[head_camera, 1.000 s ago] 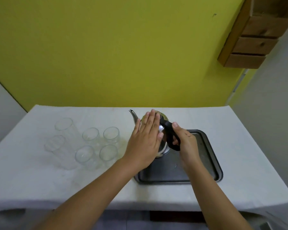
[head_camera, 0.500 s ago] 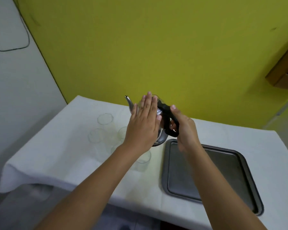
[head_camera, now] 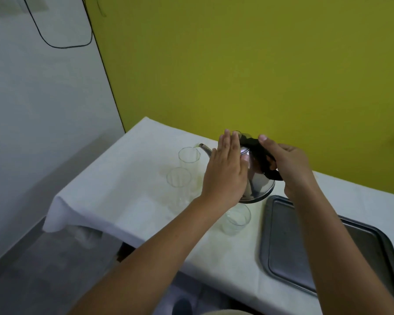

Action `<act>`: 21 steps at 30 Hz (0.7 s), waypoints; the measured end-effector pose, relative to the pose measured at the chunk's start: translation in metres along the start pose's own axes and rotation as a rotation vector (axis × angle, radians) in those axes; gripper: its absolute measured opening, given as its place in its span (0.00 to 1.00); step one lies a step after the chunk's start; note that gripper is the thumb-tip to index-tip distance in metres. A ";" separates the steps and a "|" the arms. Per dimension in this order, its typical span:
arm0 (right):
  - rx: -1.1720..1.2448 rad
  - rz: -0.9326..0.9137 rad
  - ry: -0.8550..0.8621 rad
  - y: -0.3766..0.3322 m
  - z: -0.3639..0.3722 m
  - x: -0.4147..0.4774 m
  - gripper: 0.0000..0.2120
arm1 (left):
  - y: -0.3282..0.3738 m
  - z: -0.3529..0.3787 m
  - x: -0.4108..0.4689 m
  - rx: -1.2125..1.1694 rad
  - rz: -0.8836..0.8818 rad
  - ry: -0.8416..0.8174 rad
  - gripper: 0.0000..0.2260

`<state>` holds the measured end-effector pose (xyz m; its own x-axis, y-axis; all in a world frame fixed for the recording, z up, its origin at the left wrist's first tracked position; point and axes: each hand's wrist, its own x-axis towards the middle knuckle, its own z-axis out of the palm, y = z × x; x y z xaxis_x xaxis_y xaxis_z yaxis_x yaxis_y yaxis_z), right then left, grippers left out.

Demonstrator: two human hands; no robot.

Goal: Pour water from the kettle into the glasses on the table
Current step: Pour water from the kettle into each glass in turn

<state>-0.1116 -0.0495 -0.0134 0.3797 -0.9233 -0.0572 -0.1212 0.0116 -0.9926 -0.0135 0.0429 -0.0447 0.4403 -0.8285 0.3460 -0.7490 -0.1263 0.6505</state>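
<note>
Kettle (head_camera: 257,178) is in the air, tilted left, spout over the far glass (head_camera: 188,155). My right hand (head_camera: 289,164) is clamped on its black handle; my left hand (head_camera: 225,169) lies flat against its side. Pouring looks barely started: all glasses seem empty. Tray (head_camera: 328,258) at right sits bare.

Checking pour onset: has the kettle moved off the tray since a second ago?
Yes. The kettle is off the tray, lifted and tilted over the glasses to the tray's left, spout at the far glass.

three glasses (head_camera: 189,155), one kettle (head_camera: 257,180), one tray (head_camera: 282,251)
</note>
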 end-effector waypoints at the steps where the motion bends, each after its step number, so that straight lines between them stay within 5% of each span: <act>1: -0.010 -0.005 -0.002 -0.001 0.003 0.000 0.20 | -0.002 -0.002 0.000 -0.022 -0.010 0.003 0.24; 21: -0.235 -0.049 0.096 -0.006 0.038 -0.001 0.25 | -0.038 -0.010 -0.007 -0.240 -0.040 -0.025 0.23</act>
<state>-0.0761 -0.0338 -0.0116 0.3031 -0.9529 0.0119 -0.3186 -0.1131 -0.9411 0.0165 0.0592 -0.0651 0.4528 -0.8389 0.3020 -0.5908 -0.0286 0.8063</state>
